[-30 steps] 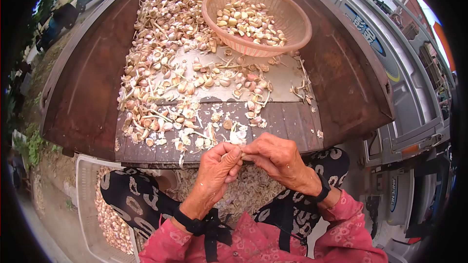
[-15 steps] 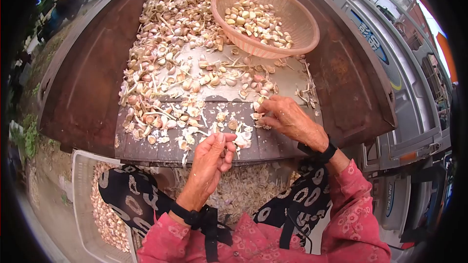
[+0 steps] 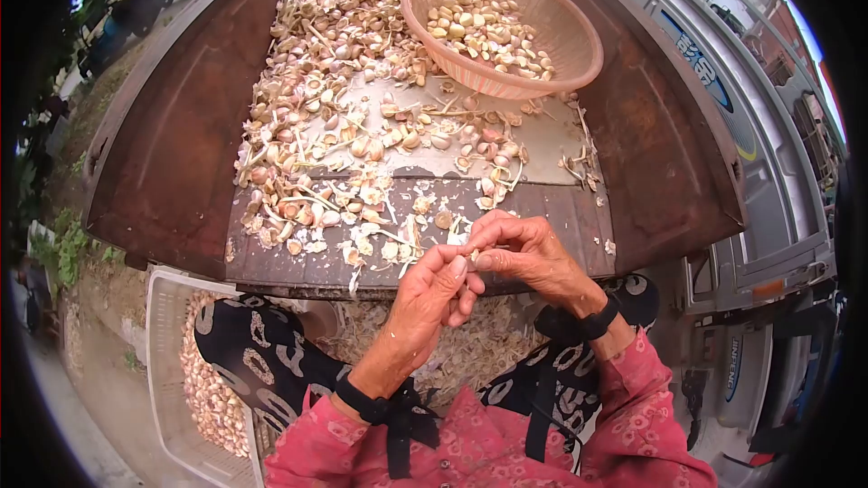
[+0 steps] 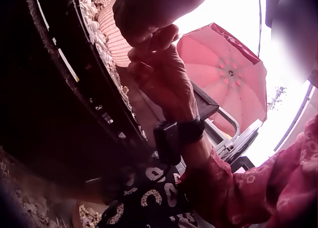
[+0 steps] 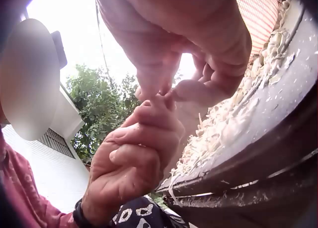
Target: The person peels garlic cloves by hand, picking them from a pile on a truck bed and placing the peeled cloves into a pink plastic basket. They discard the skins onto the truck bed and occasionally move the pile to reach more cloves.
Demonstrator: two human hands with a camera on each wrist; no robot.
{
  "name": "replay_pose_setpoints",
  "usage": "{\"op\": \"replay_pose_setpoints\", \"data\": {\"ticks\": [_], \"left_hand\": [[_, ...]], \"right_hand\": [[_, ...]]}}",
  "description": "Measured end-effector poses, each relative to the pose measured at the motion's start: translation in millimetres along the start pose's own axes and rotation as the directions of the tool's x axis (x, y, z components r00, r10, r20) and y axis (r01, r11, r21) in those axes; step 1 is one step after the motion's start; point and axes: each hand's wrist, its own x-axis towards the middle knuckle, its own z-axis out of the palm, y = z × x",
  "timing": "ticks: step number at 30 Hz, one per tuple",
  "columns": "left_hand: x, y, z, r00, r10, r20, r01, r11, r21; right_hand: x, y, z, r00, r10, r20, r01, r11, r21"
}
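Just in front of the cart bed's near edge, the two hands meet at their fingertips. The left hand [image 3: 429, 294] has its thumb and forefinger pinched on a small garlic clove [image 3: 474, 255], its other fingers curled. From the other side, the right hand [image 3: 533, 258] pinches the same clove between thumb and fingers. In both wrist views the fingers hide most of the clove. Beyond the hands, loose garlic cloves [image 3: 362, 146] with stalks and papery skins lie spread over the bed. Farther back, a pink plastic basket [image 3: 579, 52] contains peeled, pale cloves [image 3: 475, 23].
Rusty metal side walls [image 3: 167, 163] enclose the cart bed on the left and right. A white crate [image 3: 167, 370] holding garlic cloves stands at lower left. Garlic skins [image 3: 452, 334] lie heaped below, between the person's knees. A grey vehicle [image 3: 759, 154] is at the right.
Half a second ago the right hand was apart, at the garlic on the bed's right side. It has come back to the left hand's fingertips, and both now pinch a clove.
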Motion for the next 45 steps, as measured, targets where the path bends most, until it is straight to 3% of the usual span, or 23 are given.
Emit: {"op": "replay_pose_setpoints", "data": {"ticks": [4, 6, 7, 9, 10, 13, 15, 16, 17, 19, 21, 22, 23, 24, 25, 27, 31, 33, 34, 37, 39, 44, 45], "left_hand": [[-7.0, -4.0, 2.2, 0.996, 0.075, -0.044, -0.074, 0.997, 0.031], [-12.8, -2.7, 6.6, 0.964, 0.246, -0.106, -0.199, 0.923, 0.331], [-12.6, -5.9, 6.8, 0.965, 0.243, -0.101, -0.197, 0.923, 0.331], [-11.9, -13.2, 5.5, 0.877, 0.481, 0.005, -0.364, 0.657, 0.661], [-13.7, -13.0, 7.2, 0.859, 0.513, 0.007, -0.360, 0.594, 0.719], [-16.6, -13.4, 11.1, 0.815, 0.576, 0.055, -0.392, 0.480, 0.785], [-16.0, -14.9, 10.5, 0.817, 0.574, 0.051, -0.411, 0.518, 0.750], [-15.4, -14.4, 11.4, 0.818, 0.573, 0.049, -0.430, 0.553, 0.714], [-16.2, -12.9, 13.4, 0.819, 0.572, 0.047, -0.428, 0.554, 0.714], [-19.0, -3.2, 22.1, 0.931, 0.362, -0.038, -0.329, 0.882, 0.336], [-19.3, -1.8, 12.7, 0.954, 0.294, -0.054, -0.274, 0.932, 0.237], [-19.3, -0.2, 8.3, 0.974, 0.220, -0.057, -0.211, 0.968, 0.136], [-19.6, 2.2, 6.3, 0.974, 0.219, -0.057, -0.210, 0.968, 0.136], [-20.0, 4.8, 5.3, 0.980, 0.193, -0.054, -0.187, 0.977, 0.101], [-20.2, 7.0, 5.0, 0.985, 0.169, -0.048, -0.165, 0.984, 0.065], [-19.9, 9.5, 3.4, 0.985, 0.167, -0.048, -0.166, 0.986, 0.025], [-16.6, 9.0, -7.8, 0.992, 0.123, -0.021, -0.125, 0.985, -0.122], [-16.6, 10.0, -11.6, 0.995, 0.102, -0.020, -0.104, 0.982, -0.160], [-17.2, 10.4, -12.7, 0.994, 0.099, -0.051, -0.105, 0.983, -0.149], [-15.4, 9.9, -16.7, 0.989, 0.116, -0.091, -0.129, 0.980, -0.151], [-10.8, 8.5, -18.5, 0.987, 0.132, -0.088, -0.145, 0.976, -0.162], [9.9, 4.5, -21.1, 0.988, 0.006, -0.154, -0.029, 0.988, -0.149], [14.7, 4.7, -20.0, 0.988, 0.008, -0.152, -0.031, 0.989, -0.147]], "right_hand": [[-7.2, -3.0, 8.7, 0.999, -0.048, 0.012, 0.049, 0.994, -0.102], [-13.3, -7.6, 19.9, 0.987, -0.018, -0.161, 0.002, 0.995, -0.096], [-15.0, -8.9, 24.8, 0.986, -0.019, -0.167, 0.003, 0.995, -0.097], [-15.7, -8.8, 37.4, 0.983, -0.088, -0.159, 0.027, 0.937, -0.347], [-13.7, -2.8, 45.3, 0.952, -0.218, -0.215, 0.129, 0.922, -0.364], [-17.3, 0.8, 53.9, 0.940, -0.161, -0.302, 0.081, 0.962, -0.259], [-17.7, 8.1, 53.8, 0.939, -0.158, -0.305, 0.075, 0.961, -0.268], [-17.7, 15.1, 50.8, 0.957, -0.004, -0.290, 0.031, 0.995, 0.090], [-18.5, 19.4, 48.2, 0.966, 0.136, -0.222, -0.027, 0.901, 0.434], [-19.8, 20.0, 39.3, 0.967, 0.181, -0.179, -0.069, 0.864, 0.499], [-19.1, 16.0, 26.4, 0.966, 0.222, -0.132, -0.112, 0.821, 0.560], [-18.5, 10.5, 19.1, 0.999, -0.023, -0.044, 0.024, 0.999, 0.029], [-17.5, 4.1, 12.5, 0.970, -0.184, 0.158, 0.239, 0.843, -0.482], [-16.1, -6.8, 7.2, 0.960, -0.206, 0.190, 0.279, 0.636, -0.719], [-10.5, -11.2, -2.4, 0.942, -0.303, 0.146, 0.297, 0.546, -0.783], [8.7, -11.4, -29.9, 0.970, -0.233, -0.075, 0.102, 0.663, -0.742], [50.8, 4.0, -57.5, 0.946, -0.262, -0.191, -0.002, 0.584, -0.812], [61.9, 16.6, -56.2, 0.963, -0.254, -0.087, -0.015, 0.273, -0.962], [62.3, 19.4, -54.2, 0.960, -0.260, -0.105, -0.015, 0.329, -0.944], [57.2, 18.8, -51.5, 0.968, -0.236, -0.087, -0.024, 0.259, -0.966], [48.9, 22.4, -49.5, 0.964, -0.254, -0.078, -0.005, 0.275, -0.961], [35.1, 20.4, -44.2, 0.939, -0.335, -0.078, 0.036, 0.320, -0.947], [34.7, 15.7, -42.6, 0.926, -0.351, -0.140, 0.024, 0.423, -0.906]]}}
